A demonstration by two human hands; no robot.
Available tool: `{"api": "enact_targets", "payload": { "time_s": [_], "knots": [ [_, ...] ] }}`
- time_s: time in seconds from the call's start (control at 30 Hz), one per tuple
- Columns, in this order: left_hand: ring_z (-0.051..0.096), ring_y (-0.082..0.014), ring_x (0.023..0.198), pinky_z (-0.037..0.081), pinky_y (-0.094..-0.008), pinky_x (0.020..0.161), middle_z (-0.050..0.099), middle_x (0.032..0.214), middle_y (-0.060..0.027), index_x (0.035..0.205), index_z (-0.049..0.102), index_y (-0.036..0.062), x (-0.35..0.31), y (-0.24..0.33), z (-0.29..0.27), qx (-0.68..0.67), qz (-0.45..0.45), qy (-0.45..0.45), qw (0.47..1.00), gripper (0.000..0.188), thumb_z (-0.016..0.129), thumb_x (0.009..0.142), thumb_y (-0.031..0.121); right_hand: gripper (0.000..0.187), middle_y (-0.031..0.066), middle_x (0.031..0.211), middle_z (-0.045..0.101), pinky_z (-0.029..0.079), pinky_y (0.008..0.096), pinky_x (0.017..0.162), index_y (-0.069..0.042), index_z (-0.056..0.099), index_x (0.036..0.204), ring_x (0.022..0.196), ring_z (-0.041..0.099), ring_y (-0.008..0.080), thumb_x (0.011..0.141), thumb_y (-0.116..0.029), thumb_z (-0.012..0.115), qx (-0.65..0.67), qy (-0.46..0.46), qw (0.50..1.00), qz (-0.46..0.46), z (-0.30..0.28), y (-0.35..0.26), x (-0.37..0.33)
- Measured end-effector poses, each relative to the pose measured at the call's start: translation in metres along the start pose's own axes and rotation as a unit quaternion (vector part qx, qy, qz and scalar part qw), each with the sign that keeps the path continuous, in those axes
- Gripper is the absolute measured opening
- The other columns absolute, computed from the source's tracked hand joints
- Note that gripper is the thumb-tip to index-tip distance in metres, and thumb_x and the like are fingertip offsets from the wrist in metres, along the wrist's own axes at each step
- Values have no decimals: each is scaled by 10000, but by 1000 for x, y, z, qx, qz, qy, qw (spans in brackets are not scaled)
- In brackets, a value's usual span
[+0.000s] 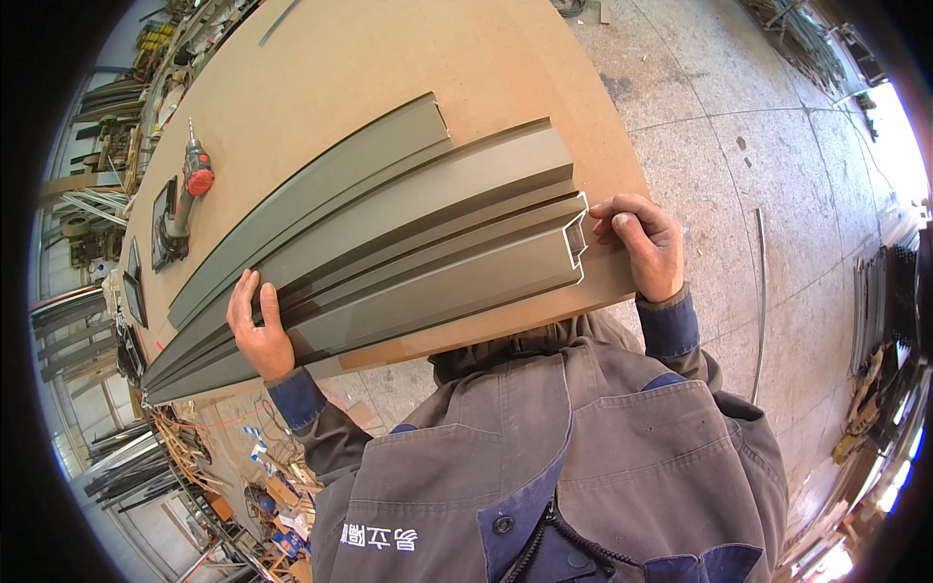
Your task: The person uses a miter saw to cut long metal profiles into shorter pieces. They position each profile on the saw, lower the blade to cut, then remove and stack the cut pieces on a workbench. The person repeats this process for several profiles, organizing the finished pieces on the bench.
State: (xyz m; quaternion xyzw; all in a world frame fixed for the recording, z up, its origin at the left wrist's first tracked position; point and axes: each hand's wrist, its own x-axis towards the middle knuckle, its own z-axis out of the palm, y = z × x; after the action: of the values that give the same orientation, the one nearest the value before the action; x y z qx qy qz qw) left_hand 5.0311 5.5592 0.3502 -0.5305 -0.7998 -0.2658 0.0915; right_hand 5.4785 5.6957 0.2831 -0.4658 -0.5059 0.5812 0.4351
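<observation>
Several long grey-brown metal profiles (pixel 447 253) lie side by side across a tan board-topped table (pixel 389 58). My left hand (pixel 260 335) rests on the profiles toward their left part, thumb and index finger stretched apart over the grooved surface. At the right end, the nearest profile shows its bright cut edge and hollow section (pixel 577 238). Just beside that cut end is my right hand (pixel 646 248), its fingers curled and thumb drawn in against them. Whatever sits between those fingertips is hidden. A shorter, flatter profile (pixel 321 185) lies on the far side.
A red and black cordless drill (pixel 190 194) lies on the table's left, beside a dark flat object (pixel 136 282). Racks of bar stock (pixel 97 340) line the left. On the concrete floor to the right is a thin strip (pixel 760 291). Dark stacked lengths (pixel 870 301) stand beyond.
</observation>
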Motion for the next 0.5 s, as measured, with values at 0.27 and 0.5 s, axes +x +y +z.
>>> {"api": "enact_targets", "payload": {
  "time_s": [0.27, 0.5],
  "knots": [
    [526, -258, 1217, 386, -380, 1053, 633, 1270, -107, 1172, 666, 32, 0, 2, -1, -2, -5, 2, 1000, 319, 638, 946, 256, 202, 77, 902, 683, 523, 261, 720, 49, 671, 988, 768, 622, 121, 935, -34, 495, 18, 2, 1000, -7, 1, 1, 0],
    [530, -261, 1212, 386, -380, 1054, 641, 1259, -102, 1160, 672, 39, -1, -1, -1, -7, -4, 9, 1000, 314, 648, 942, 264, 190, 90, 951, 690, 535, 273, 731, 49, 655, 1016, 792, 635, 135, 938, -22, 497, 26, -1, 1000, -7, -1, 6, 0]
  ]
}}
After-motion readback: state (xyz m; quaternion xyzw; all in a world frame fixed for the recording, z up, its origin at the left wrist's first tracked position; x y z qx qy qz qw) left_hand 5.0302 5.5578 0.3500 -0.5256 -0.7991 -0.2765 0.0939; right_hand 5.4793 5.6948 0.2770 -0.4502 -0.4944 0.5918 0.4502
